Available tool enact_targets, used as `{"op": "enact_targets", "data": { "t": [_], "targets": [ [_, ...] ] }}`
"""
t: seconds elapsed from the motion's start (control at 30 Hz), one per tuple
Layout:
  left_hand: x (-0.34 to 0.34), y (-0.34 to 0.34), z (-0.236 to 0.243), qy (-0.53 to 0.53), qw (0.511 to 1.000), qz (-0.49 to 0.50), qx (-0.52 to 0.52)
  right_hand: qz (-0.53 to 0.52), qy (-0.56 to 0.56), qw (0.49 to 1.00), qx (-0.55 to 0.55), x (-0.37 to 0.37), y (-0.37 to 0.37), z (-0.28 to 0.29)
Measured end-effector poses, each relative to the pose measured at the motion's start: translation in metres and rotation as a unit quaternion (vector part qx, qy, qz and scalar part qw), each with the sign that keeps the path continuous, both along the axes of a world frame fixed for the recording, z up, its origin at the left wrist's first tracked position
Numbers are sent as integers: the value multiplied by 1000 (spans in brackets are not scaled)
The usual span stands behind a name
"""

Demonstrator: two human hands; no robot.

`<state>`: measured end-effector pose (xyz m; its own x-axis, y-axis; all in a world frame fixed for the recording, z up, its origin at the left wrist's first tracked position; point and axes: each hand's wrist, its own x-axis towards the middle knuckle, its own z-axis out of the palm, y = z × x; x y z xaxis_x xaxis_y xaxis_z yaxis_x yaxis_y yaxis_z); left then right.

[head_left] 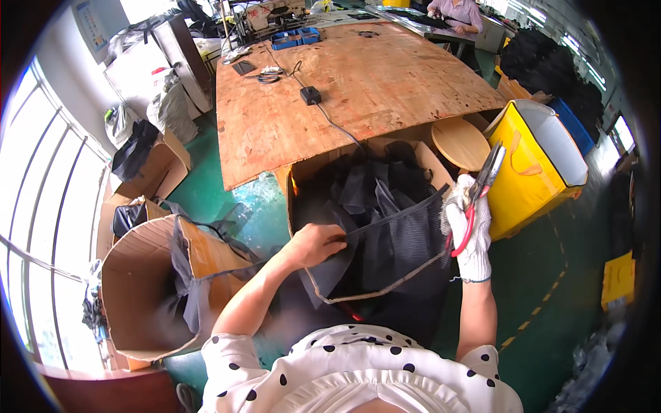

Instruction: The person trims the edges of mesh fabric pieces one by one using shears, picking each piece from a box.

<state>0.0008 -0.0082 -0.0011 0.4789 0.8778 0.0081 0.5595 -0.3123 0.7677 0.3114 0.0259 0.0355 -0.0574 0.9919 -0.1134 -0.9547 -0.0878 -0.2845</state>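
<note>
My left hand (317, 246), bare, pinches the top edge of a piece of black mesh fabric (399, 241) in front of me. A white knit glove covers my right hand (470, 230), which is closed around red-handled pliers (491, 168) with their jaws pointing up. The fabric's right end reaches my right hand; whether its fingers also grip the cloth I cannot tell. The mesh hangs over the near side of a cardboard box (441, 165). More black fabric (375, 182) lies heaped inside that box.
An open cardboard box (138, 275) with dark cloth over its side stands at left. Beyond my hands is a wooden table (385, 76) with a cable, black adapter (310, 95) and blue tray (296, 38). A yellow bin (530, 165) stands right. A person (458, 15) works far off.
</note>
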Motion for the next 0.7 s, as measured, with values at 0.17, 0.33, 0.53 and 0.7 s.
{"op": "enact_targets", "data": {
  "t": [0.17,0.33,0.53,0.7],
  "targets": [
    [1,5,2,-29,999,-37,-18,-71,-187,980,-16,5,-8,1],
    [-5,5,-11,-373,863,-86,-329,-69,-219,973,-16,-2,-6,-3],
    [18,8,-26,-480,753,-112,-435,-7,-79,997,24,33,28,-56],
    [11,7,-19,-472,795,-55,-377,-30,-314,948,-38,30,7,-38]
  ]
}}
